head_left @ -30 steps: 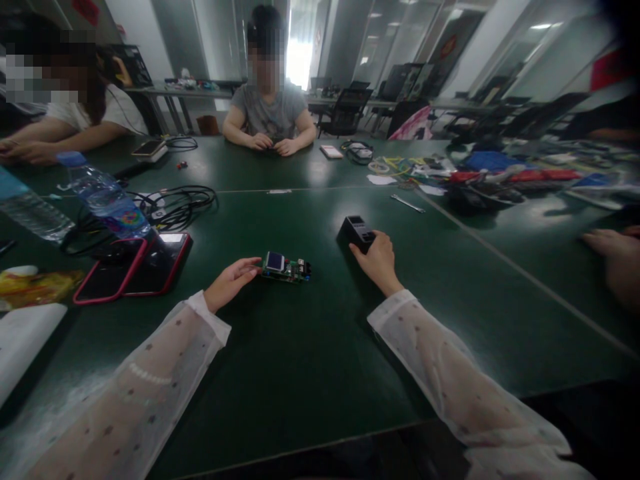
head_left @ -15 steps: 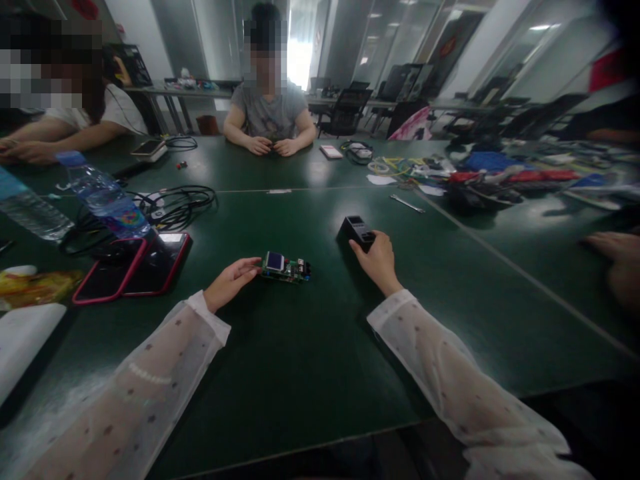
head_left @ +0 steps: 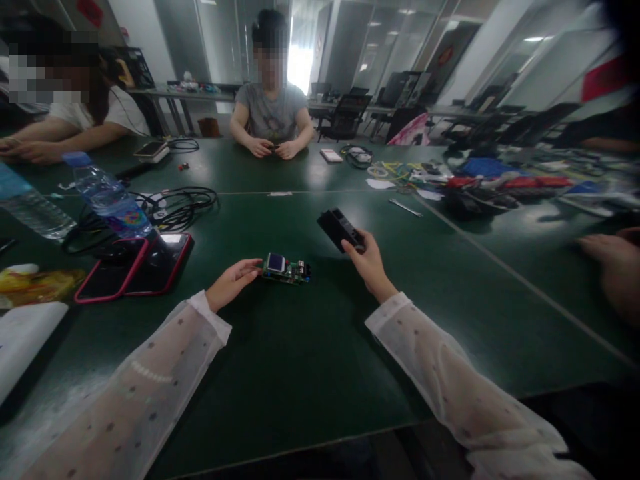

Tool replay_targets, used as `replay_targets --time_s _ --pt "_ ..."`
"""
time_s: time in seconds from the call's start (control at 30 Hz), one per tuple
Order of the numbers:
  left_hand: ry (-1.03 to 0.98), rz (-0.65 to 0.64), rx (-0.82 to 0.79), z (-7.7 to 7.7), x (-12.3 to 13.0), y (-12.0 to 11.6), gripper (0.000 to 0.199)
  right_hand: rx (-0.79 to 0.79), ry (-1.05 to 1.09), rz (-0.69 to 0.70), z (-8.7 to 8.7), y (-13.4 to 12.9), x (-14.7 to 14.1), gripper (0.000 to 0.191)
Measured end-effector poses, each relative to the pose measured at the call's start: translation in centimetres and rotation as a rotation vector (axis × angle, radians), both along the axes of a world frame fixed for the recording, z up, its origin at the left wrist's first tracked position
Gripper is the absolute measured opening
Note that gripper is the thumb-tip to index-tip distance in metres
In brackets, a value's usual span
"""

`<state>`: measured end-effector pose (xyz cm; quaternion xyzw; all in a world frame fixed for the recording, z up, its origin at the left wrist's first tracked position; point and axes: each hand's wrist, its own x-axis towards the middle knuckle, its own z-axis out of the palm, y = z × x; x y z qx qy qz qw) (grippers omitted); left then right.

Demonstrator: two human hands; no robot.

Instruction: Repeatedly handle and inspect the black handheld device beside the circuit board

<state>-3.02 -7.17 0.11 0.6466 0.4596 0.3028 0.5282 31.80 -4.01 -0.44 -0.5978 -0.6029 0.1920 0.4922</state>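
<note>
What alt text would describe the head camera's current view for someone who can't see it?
A right hand holds a black case at a green table, with the left hand at the edge of a circuit board. Another person sits opposite.

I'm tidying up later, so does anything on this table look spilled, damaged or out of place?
I see no spill or clear damage. The loosely looped black cables beside the blue-capped bottle look untidy. That bottle seems to lean, though lens distortion may cause this. The circuit board by the left hand has exposed parts.
</note>
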Motion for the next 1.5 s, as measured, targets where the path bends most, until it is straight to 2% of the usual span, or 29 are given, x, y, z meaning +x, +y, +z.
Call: replay_targets --time_s 0.2,0.37,0.53,0.67,0.9,1.17,1.3,1.5 --pt "-0.025 -0.01 0.012 -0.4 -0.1 0.2 0.043 -0.044 0.147 0.397 1.2 -2.6 -4.0 0.056" --pt "0.002 -0.006 -0.004 0.0 0.1 0.0 0.041 -0.058 0.121 0.554 1.8 -4.0 -5.4 0.051" --pt "-0.018 -0.005 0.013 -0.6 0.0 0.3 0.043 -0.057 0.055 0.608 2.3 -4.5 -5.7 0.051" --pt "-0.046 0.0 0.029 -1.1 -0.1 0.5 0.043 -0.073 -0.045 0.614 2.1 -4.8 -5.8 0.052" --pt "-0.024 0.084 -0.008 0.1 0.4 0.0 0.046 -0.074 -0.175 0.648 1.1 -5.1 -6.3 0.056" --pt "0.034 0.003 -0.055 0.0 0.0 -0.2 0.07 0.018 -0.213 0.683 1.4 -5.5 -6.9 0.052" --pt "0.043 0.022 -0.04 0.2 0.2 -0.3 0.07 -0.115 -0.068 0.703 1.2 -5.3 -6.8 0.073" --pt "0.042 0.018 -0.035 -0.5 0.0 0.0 0.066 -0.378 0.205 0.717 1.5 -4.4 -5.8 0.053"
